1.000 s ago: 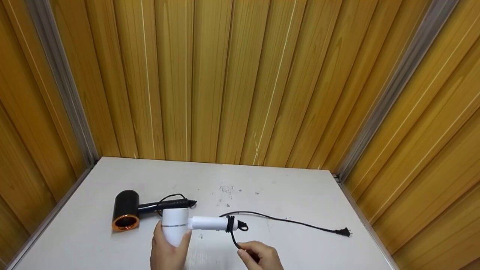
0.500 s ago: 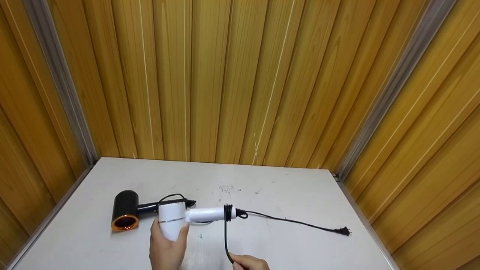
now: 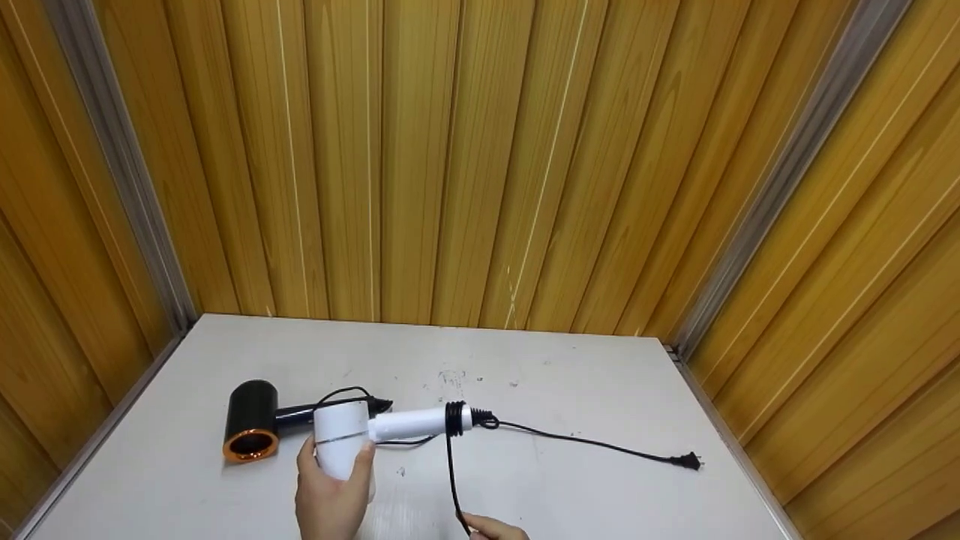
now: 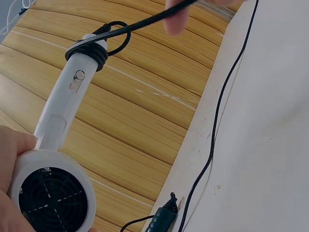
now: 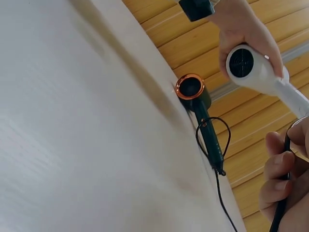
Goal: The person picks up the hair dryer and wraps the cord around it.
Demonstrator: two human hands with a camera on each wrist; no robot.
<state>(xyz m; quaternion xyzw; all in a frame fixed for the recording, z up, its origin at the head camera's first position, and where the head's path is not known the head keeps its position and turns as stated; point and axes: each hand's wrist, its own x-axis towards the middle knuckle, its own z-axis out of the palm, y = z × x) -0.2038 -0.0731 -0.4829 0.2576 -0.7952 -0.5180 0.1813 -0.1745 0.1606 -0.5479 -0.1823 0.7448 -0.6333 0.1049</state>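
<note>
My left hand (image 3: pixel 330 495) grips the body of a white hair dryer (image 3: pixel 411 424), holding it over the table with its handle pointing right. A black power cord is wrapped in several turns (image 4: pixel 89 54) round the handle's end. From these turns a length of cord (image 3: pixel 452 480) runs down towards me, pinched by my right hand (image 3: pixel 495 528) at the lower edge of the head view. The right wrist view shows the cord crossing the curled fingers (image 5: pixel 277 188). A dark hair dryer (image 3: pixel 252 412) with an orange rim lies behind to the left, its handle partly hidden by the white one.
On the white table (image 3: pixel 600 390), a thin black cord (image 3: pixel 577 439) stretches right to a two-pin plug (image 3: pixel 687 461). The dark dryer's handle has a loop of cord (image 5: pixel 227 137) about it. Wood-patterned panels (image 3: pixel 420 165) enclose the back and sides.
My right hand has moved down and left, and the cord between it and the handle now hangs longer and straighter. The white hair dryer has shifted slightly up and left, its handle end tilting up.
</note>
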